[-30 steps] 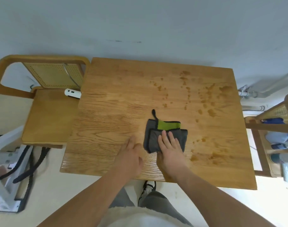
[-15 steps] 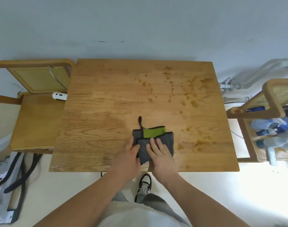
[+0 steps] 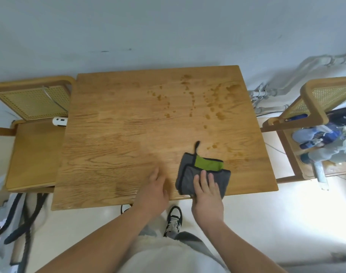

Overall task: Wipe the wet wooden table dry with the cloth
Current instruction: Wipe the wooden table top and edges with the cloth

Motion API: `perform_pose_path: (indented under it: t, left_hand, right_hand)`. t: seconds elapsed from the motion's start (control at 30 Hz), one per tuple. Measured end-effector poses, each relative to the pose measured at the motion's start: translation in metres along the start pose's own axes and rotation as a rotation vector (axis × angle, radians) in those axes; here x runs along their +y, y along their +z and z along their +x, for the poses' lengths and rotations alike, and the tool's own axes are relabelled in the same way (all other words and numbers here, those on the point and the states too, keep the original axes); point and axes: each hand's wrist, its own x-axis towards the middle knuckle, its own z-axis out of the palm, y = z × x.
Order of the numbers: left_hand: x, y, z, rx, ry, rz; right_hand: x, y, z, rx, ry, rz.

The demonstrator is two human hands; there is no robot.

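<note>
A folded grey cloth (image 3: 190,170) with a green patch and a black loop lies near the front edge of the wooden table (image 3: 117,138), right of centre. My right hand (image 3: 206,191) presses flat on the cloth's near part, fingers spread over it. My left hand (image 3: 155,191) rests flat on bare wood to the cloth's left, not touching it. Dark wet drops (image 3: 211,103) dot the far right of the tabletop, and more wet marks (image 3: 235,153) lie just beyond the cloth.
A wooden cane-back chair (image 3: 32,146) stands at the table's left with a white remote-like object (image 3: 59,121) on its seat. Another chair (image 3: 314,107) at the right holds several bottles. Cables lie on the floor at lower left. A wall is behind the table.
The cloth and my right hand have slid right along the front edge. My left hand, which touched the cloth's left side, now lies apart from it on the wood.
</note>
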Motion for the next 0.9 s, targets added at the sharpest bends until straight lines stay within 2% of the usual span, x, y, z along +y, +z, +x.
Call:
perform_pose_path:
  t: [0.1,0.17,0.23,0.33,0.5,0.57,0.7,0.83,0.9]
  left_hand:
    - [-0.011,0.000,-0.001,0.029,-0.036,-0.015]
    - [-0.012,-0.002,-0.002,0.044,-0.028,-0.038]
    - [-0.010,-0.004,-0.005,0.044,-0.013,-0.019]
    - [-0.003,-0.004,-0.010,0.023,-0.002,0.020]
    - [0.008,-0.005,-0.016,-0.031,0.048,0.047]
    - [0.009,-0.007,-0.017,-0.045,0.070,0.061]
    - [-0.001,-0.014,-0.016,-0.038,0.126,0.078]
    - [-0.012,-0.026,-0.006,-0.034,0.152,0.070]
    - [-0.013,-0.033,-0.001,-0.031,0.164,0.044]
  right_hand:
    - [-0.004,0.003,-0.011,-0.092,-0.317,-0.047]
    - [0.019,-0.007,-0.009,-0.108,-0.438,-0.095]
    - [0.052,-0.016,-0.002,-0.074,-0.406,-0.096]
    - [0.078,-0.030,-0.001,-0.008,-0.159,-0.051]
    - [0.029,-0.019,-0.003,-0.028,0.110,0.050]
    - [0.003,-0.009,-0.003,-0.031,0.076,0.052]
    - [-0.037,0.009,0.006,-0.061,-0.146,-0.008]
    - [-0.040,-0.004,0.022,-0.114,-0.249,-0.041]
    - [-0.027,-0.020,0.027,-0.178,-0.300,-0.169]
